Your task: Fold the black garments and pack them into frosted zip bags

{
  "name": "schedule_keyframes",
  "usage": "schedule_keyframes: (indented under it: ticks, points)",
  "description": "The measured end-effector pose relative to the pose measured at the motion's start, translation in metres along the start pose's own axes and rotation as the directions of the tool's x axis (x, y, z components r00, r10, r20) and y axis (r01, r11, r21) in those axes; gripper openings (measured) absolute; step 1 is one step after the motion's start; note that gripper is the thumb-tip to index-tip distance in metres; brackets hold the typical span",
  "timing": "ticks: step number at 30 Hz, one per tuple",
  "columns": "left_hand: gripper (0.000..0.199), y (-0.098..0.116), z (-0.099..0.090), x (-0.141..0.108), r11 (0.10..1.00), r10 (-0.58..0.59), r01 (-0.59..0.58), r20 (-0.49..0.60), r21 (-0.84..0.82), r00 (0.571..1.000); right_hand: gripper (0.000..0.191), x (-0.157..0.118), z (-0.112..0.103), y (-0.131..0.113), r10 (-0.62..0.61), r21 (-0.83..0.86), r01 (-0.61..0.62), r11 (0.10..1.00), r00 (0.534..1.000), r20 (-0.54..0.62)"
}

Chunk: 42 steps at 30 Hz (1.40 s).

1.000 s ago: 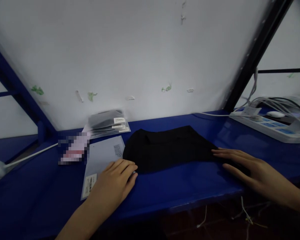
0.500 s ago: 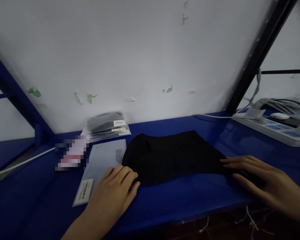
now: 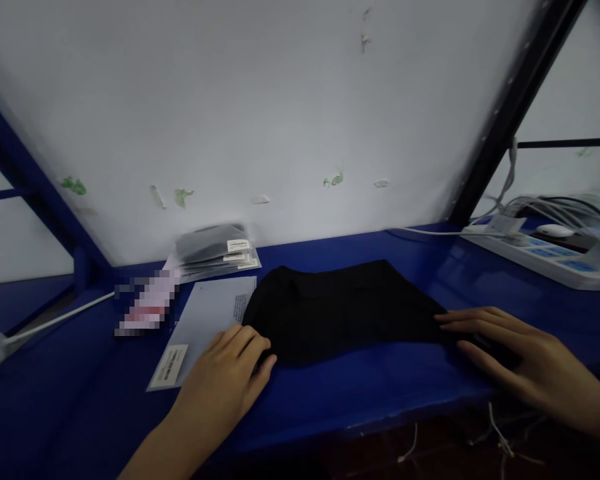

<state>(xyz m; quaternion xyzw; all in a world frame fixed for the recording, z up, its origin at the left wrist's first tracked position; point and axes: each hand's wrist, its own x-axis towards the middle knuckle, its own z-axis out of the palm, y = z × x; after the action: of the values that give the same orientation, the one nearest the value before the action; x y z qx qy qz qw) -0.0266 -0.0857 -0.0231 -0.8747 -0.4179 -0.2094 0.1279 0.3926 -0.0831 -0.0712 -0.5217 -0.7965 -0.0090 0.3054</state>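
Observation:
A piece of black cloth (image 3: 345,310) lies spread flat on the blue tabletop (image 3: 330,400); its exact kind is hard to make out. My left hand (image 3: 233,373) is at its lower left corner, with curled fingers and thumb closed on the edge. At the right end, my right hand (image 3: 520,360) rests its stretched fingertips on the cloth, the thumb held apart below them. Just left of the cloth is a flat clear plastic bag (image 3: 207,313) with a white label, partly behind my left hand.
Several labelled bags with dark contents (image 3: 213,250) are stacked against the white wall (image 3: 280,120). A pinkish blurred item (image 3: 153,303) lies left of them. On the right stands a white power strip (image 3: 545,253) with tangled cables. Loose threads (image 3: 500,430) hang below the table's front edge.
The view has shifted slightly. Both hands keep their places at the two ends of the black cloth, which lies almost the same as before.

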Motion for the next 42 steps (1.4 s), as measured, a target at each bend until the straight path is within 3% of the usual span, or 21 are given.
schedule_keyframes:
  ticks: [12, 18, 21, 23, 25, 28, 32, 36, 39, 40, 42]
  points:
    - [0.017, -0.003, -0.002, -0.001, 0.998, -0.001, 0.0, -0.01, -0.066, 1.0, 0.027, -0.005, -0.003, -0.007, -0.019, -0.044, 0.018, 0.999, 1.0, -0.022]
    - [0.013, -0.001, -0.012, 0.007, 0.998, 0.033, -0.037, -0.07, -0.053, 0.997, 0.029, 0.0, -0.017, -0.019, 0.026, 0.03, -0.026, 0.999, 1.0, 0.006]
    - [0.015, 0.002, -0.016, 0.028, 0.997, 0.032, -0.039, -0.107, -0.065, 0.994, 0.028, 0.017, -0.023, -0.028, 0.003, 0.022, -0.002, 1.0, 0.999, -0.04]
    - [0.018, 0.004, -0.015, 0.049, 0.996, 0.043, -0.049, -0.078, -0.072, 0.996, 0.026, 0.036, -0.021, -0.03, -0.052, 0.013, 0.053, 0.999, 0.999, -0.005]
    - [0.021, 0.002, -0.01, 0.072, 0.997, 0.052, -0.052, -0.006, -0.05, 0.999, 0.027, 0.059, -0.014, -0.027, -0.091, -0.013, 0.092, 0.996, 0.995, 0.045]
    - [0.021, -0.005, 0.003, 0.102, 0.999, 0.047, -0.048, 0.195, -0.003, 0.98, 0.029, 0.09, 0.003, -0.018, -0.134, -0.077, 0.143, 0.987, 0.985, 0.11]
    - [0.017, -0.013, 0.017, 0.118, 0.998, 0.048, -0.062, 0.339, 0.03, 0.94, 0.025, 0.109, 0.021, -0.009, -0.111, -0.147, 0.135, 0.98, 0.98, 0.162]
    - [0.015, -0.017, 0.018, 0.121, 0.995, 0.05, -0.078, 0.34, 0.07, 0.939, 0.022, 0.117, 0.02, -0.008, -0.106, -0.212, 0.153, 0.965, 0.97, 0.218]
    - [0.02, -0.021, 0.019, 0.131, 0.992, -0.045, 0.017, 0.235, 0.122, 0.971, 0.023, 0.137, 0.011, -0.011, -0.05, -0.287, 0.129, 0.949, 0.962, 0.267]
    - [0.024, -0.022, 0.019, 0.137, 0.987, -0.096, 0.07, 0.181, 0.148, 0.979, 0.024, 0.147, 0.007, -0.013, -0.018, -0.32, 0.1, 0.942, 0.968, 0.25]
    - [0.03, -0.023, 0.02, 0.15, 0.968, -0.18, 0.163, 0.078, 0.191, 0.981, 0.028, 0.168, 0.003, -0.022, 0.011, -0.36, 0.028, 0.932, 0.994, 0.107]
